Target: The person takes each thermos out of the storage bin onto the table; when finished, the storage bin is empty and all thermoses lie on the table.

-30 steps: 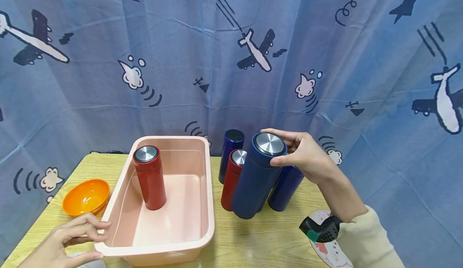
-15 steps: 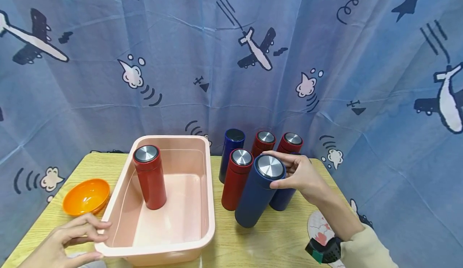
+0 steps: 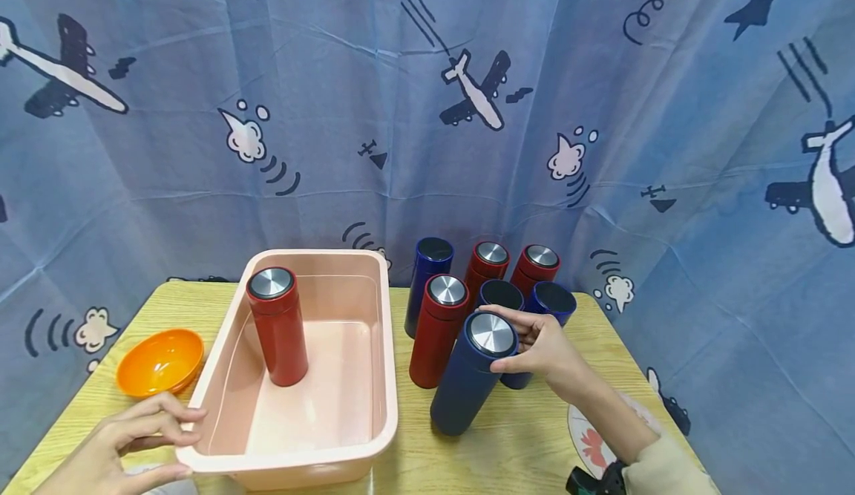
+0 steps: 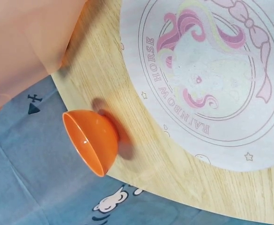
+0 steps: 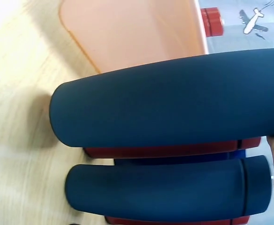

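Note:
A dark blue thermos flask point(image 3: 470, 380) with a silver lid top is gripped near its lid by my right hand point(image 3: 544, 346), thumb in front and fingers behind. In the right wrist view the same blue flask point(image 5: 169, 101) runs across the middle, its base close over the table. My left hand point(image 3: 136, 436) pinches the near left corner of a pink plastic tub point(image 3: 287, 464). Inside that tub a red thermos flask point(image 3: 279, 339) stands upright against the left side. Just behind the held flask stands another red thermos flask point(image 3: 436, 343).
Several more red and blue flasks are grouped at the back right, including a blue one point(image 3: 429, 272) and a red one point(image 3: 534, 269). An orange bowl point(image 3: 160, 365) sits left of the tub. Round printed mats point(image 4: 207, 136) lie near the front. A patterned curtain point(image 3: 427, 109) hangs behind.
My right hand has lowered the blue flask and brought it nearer the front, so more flasks show behind it. My left hand has stayed at the tub's corner.

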Demonstrator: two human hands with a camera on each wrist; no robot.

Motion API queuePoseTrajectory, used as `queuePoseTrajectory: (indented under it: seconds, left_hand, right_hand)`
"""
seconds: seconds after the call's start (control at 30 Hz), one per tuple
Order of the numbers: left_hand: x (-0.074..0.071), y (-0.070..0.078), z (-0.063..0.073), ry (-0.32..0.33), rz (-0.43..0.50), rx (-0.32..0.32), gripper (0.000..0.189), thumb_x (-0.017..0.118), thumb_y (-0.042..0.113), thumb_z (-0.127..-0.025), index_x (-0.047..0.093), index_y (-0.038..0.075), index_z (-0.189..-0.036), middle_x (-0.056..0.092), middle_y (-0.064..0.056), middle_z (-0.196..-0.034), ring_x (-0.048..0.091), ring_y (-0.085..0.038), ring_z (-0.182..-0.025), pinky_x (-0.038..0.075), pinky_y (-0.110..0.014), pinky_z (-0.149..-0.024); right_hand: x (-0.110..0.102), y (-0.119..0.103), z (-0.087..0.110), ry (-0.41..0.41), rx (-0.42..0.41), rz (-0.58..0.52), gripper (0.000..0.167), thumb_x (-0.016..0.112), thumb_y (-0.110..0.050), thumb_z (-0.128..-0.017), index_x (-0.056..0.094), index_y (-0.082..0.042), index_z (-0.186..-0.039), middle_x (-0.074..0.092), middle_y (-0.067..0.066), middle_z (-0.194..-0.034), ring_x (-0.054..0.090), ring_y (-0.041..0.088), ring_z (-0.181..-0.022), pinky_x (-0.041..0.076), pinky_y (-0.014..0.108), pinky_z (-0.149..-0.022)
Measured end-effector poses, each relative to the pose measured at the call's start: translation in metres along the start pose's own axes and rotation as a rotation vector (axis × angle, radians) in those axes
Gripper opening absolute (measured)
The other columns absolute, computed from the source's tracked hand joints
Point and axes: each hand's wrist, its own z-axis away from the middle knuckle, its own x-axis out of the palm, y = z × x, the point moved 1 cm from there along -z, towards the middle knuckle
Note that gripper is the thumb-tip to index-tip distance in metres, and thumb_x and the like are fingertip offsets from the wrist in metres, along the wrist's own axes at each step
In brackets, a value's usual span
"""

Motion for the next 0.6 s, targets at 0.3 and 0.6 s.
queuePoseTrajectory:
  seconds: [0.3, 0.6]
  left_hand:
    - [0.0, 0.001, -0.001, 0.006, 0.021, 0.029, 0.034, 0.074, -0.012, -0.074, 0.068, 0.016, -0.093, 0.059, 0.008, -0.11, 0.056, 0.002, -0.098, 0.054, -0.016, -0.069]
    - [0.0, 0.001, -0.001, 0.009, 0.021, 0.021, 0.034, 0.074, -0.012, -0.074, 0.069, 0.016, -0.093, 0.059, 0.008, -0.109, 0.057, 0.001, -0.097, 0.054, -0.016, -0.069]
  right_hand:
    - [0.003, 0.011, 0.001, 0.002, 0.024, 0.032, 0.075, 0.083, 0.002, -0.067, 0.049, 0.007, -0.133, 0.064, 0.0, -0.121, 0.063, 0.012, -0.1, 0.054, 0.023, -0.083]
    - [0.007, 0.02, -0.002, -0.014, 0.052, 0.007, 0.076, 0.084, 0.001, -0.065, 0.051, 0.004, -0.134, 0.065, 0.003, -0.121, 0.064, 0.014, -0.103, 0.054, 0.026, -0.085]
